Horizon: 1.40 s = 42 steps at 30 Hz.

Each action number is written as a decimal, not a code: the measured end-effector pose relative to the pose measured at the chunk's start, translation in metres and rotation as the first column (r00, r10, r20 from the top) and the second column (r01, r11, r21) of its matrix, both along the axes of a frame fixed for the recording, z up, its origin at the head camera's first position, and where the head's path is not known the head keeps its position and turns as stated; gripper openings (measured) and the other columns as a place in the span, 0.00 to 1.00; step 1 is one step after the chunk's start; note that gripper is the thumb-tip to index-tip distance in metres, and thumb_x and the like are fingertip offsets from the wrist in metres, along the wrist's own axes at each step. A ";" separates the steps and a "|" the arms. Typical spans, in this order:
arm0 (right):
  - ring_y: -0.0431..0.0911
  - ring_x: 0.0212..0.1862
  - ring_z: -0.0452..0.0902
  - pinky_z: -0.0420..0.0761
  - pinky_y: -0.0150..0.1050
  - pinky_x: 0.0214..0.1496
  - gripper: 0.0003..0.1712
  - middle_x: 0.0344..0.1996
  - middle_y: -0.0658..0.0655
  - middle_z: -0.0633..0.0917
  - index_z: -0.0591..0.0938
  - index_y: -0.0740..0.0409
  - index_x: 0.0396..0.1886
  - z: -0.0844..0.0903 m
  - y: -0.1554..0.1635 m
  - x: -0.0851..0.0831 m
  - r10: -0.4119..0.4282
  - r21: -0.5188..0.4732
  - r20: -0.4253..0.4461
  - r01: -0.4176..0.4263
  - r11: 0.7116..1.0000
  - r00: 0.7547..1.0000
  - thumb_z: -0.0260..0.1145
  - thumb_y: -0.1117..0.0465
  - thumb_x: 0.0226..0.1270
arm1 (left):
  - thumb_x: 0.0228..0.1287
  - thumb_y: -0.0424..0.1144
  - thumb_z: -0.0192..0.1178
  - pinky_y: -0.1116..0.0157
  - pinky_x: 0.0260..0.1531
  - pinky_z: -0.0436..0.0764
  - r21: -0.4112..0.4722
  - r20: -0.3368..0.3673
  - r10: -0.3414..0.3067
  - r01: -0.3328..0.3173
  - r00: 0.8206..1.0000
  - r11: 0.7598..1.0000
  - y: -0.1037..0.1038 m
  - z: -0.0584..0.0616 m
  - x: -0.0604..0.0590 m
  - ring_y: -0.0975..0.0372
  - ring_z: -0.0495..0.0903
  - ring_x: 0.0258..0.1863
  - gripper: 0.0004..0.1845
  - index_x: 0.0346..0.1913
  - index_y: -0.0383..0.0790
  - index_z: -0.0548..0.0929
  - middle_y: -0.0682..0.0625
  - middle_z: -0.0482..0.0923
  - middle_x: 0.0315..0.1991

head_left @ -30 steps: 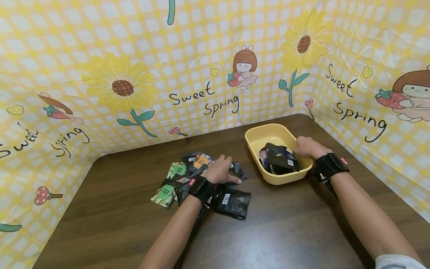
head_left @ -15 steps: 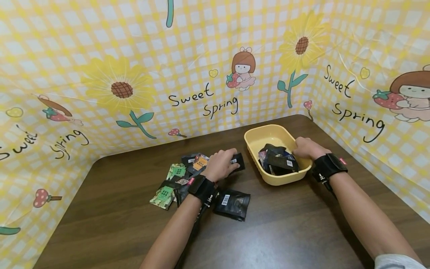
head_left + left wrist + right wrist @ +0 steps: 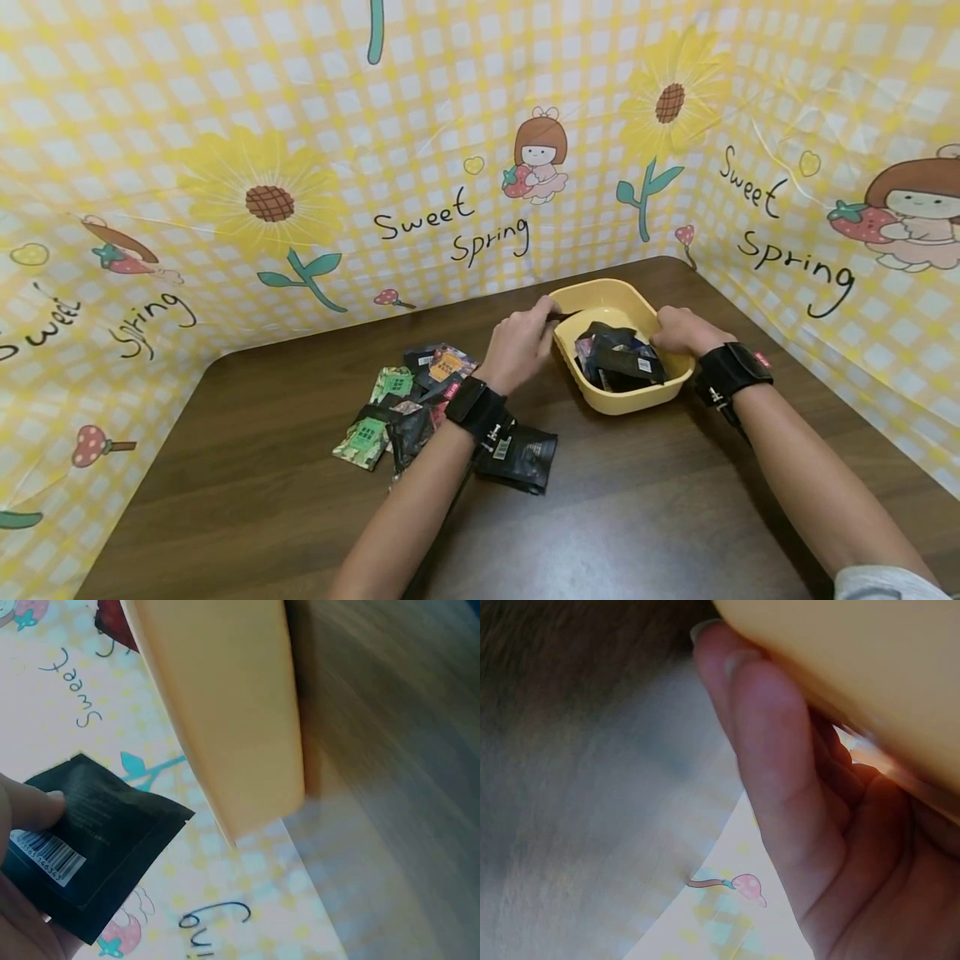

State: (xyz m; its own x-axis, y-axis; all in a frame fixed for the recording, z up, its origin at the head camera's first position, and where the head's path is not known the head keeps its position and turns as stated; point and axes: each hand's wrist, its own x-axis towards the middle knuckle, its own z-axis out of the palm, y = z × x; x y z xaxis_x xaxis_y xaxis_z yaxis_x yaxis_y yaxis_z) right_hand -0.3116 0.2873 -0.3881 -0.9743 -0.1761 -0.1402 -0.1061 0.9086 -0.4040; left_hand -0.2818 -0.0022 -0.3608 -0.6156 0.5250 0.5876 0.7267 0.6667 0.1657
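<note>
My left hand [image 3: 517, 350] pinches a flat black sachet [image 3: 105, 840] by one edge, the thumb over its printed side above a barcode. The hand is at the left rim of a yellow plastic basket [image 3: 611, 402], and in the head view the sachet shows edge-on as a dark strip over that rim. On the opposite side, my right hand [image 3: 678, 329] grips the basket's right rim, its fingers [image 3: 772, 735] against the outer wall. Several dark sachets [image 3: 618, 358] lie heaped inside the basket.
Left of the basket, a loose pile on the brown table [image 3: 247, 467] includes green sachets [image 3: 366, 437], an orange-labelled sachet [image 3: 447, 364] and black ones. A separate black pouch [image 3: 525, 460] lies nearer, partly behind the left wrist. A patterned cloth [image 3: 420, 150] rises behind the table.
My left hand has picked up a black sachet from the pile's right side and carried it right and away to the basket's rim. The right hand has kept its grip on the basket.
</note>
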 end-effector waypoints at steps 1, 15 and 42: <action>0.48 0.24 0.71 0.70 0.35 0.26 0.06 0.22 0.57 0.71 0.71 0.63 0.25 0.000 0.000 0.000 0.004 0.000 -0.001 -0.004 1.000 1.000 0.54 0.64 0.58 | 0.72 0.35 0.49 0.65 0.22 0.74 -0.006 0.003 -0.011 0.011 1.000 1.000 0.003 0.001 0.000 0.61 0.80 0.23 0.09 0.50 0.44 0.77 0.50 0.86 0.37; 0.47 0.24 0.72 0.70 0.35 0.25 0.06 0.22 0.56 0.74 0.72 0.61 0.24 0.002 -0.003 0.001 -0.008 0.007 0.012 0.008 1.000 1.000 0.55 0.64 0.57 | 0.72 0.44 0.51 0.64 0.59 0.76 -0.188 0.084 -0.165 0.178 0.983 0.966 0.054 -0.007 0.005 0.64 0.76 0.62 0.20 0.64 0.48 0.75 0.53 0.76 0.63; 0.48 0.24 0.73 0.71 0.36 0.25 0.06 0.22 0.56 0.73 0.71 0.62 0.23 0.001 0.001 -0.001 -0.005 0.000 0.016 0.005 1.000 1.000 0.53 0.64 0.57 | 0.70 0.52 0.52 0.58 0.67 0.69 -0.257 0.208 -0.173 0.224 0.963 0.940 0.008 -0.024 0.019 0.58 0.70 0.68 0.27 0.66 0.42 0.73 0.46 0.69 0.69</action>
State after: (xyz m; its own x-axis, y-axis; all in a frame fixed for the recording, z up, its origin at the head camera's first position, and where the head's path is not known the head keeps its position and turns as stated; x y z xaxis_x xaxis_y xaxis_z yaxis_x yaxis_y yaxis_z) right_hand -0.3122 0.2880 -0.3869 -0.9729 -0.1712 -0.1554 -0.0951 0.9090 -0.4057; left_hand -0.2630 0.0058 -0.3852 -0.5634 0.7728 0.2921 0.8243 0.5496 0.1360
